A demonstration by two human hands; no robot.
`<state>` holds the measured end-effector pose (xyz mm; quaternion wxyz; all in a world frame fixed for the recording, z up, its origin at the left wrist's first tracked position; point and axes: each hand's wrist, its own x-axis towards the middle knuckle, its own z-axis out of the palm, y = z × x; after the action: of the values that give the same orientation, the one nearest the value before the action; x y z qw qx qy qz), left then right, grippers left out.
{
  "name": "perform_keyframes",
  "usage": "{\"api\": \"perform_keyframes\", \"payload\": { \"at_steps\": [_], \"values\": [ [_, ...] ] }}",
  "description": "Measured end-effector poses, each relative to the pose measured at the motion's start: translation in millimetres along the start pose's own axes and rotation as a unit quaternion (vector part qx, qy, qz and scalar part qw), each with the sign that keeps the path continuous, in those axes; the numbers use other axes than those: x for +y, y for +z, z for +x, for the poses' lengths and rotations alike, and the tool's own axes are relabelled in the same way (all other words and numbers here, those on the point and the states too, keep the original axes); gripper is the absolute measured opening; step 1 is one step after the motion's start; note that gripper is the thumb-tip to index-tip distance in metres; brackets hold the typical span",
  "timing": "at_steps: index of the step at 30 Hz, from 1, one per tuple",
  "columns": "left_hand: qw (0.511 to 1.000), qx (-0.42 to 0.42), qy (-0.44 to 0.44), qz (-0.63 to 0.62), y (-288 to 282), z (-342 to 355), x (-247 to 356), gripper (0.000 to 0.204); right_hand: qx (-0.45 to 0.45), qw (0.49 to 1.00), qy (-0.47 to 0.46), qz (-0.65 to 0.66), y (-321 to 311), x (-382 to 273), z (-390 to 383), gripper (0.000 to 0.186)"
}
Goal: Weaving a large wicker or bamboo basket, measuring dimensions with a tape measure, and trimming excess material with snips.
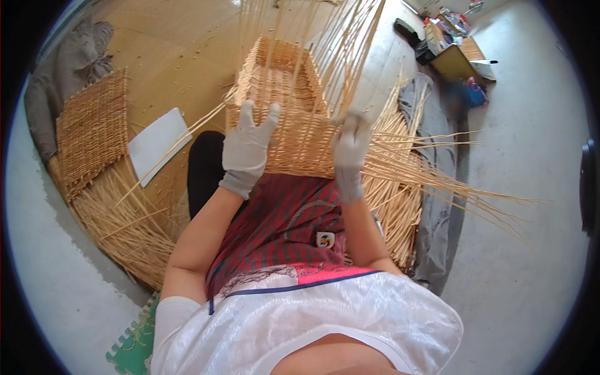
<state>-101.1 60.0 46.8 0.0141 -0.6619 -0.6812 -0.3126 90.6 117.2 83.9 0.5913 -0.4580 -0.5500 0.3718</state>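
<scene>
A rectangular basket (301, 145) of woven straw rests on my lap, tilted so its hollow inside shows. My left hand (245, 147), in a whitish glove with a grey cuff, grips the near wall at its left end, fingers up by the rim and thumb on the outer face. At the right corner is my right hand (351, 149), gloved alike and slightly blurred. Its fingers are closed together on the straw strands there. Long loose strands (357, 59) stand up from the rim, and another bundle (431, 175) fans out to the right of the basket.
To my left lie a woven straw panel (94, 128), a white board (159, 147) and a heap of straw (125, 222). More straw (397, 212) lies on grey cloth (431, 240) at the right. A low table (459, 65) with clutter stands far right. Green foam matting (134, 340) is lower left.
</scene>
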Motion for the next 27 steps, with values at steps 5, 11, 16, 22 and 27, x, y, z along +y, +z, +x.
{"api": "perform_keyframes", "payload": {
  "at_steps": [5,11,16,22,27],
  "values": [
    [0.994,-0.023,0.105,0.006,17,15,58,0.081,-0.026,0.946,-0.132,-0.294,-14,-4,25,0.039],
    [0.995,-0.072,0.065,0.021,36,28,81,0.072,-0.042,0.969,-0.168,-0.177,-31,-19,56,0.052],
    [0.994,-0.071,0.070,-0.039,36,25,70,0.054,0.092,0.981,-0.063,-0.160,-124,13,-15,0.038],
    [0.810,0.303,-0.262,-0.428,24,1,-22,0.016,-0.011,0.969,-0.049,-0.241,-70,-13,-29,0.040],
    [0.799,0.304,-0.177,-0.487,28,1,-62,0.010,-0.284,0.912,-0.198,-0.219,58,-21,-58,0.028]
  ]
}}
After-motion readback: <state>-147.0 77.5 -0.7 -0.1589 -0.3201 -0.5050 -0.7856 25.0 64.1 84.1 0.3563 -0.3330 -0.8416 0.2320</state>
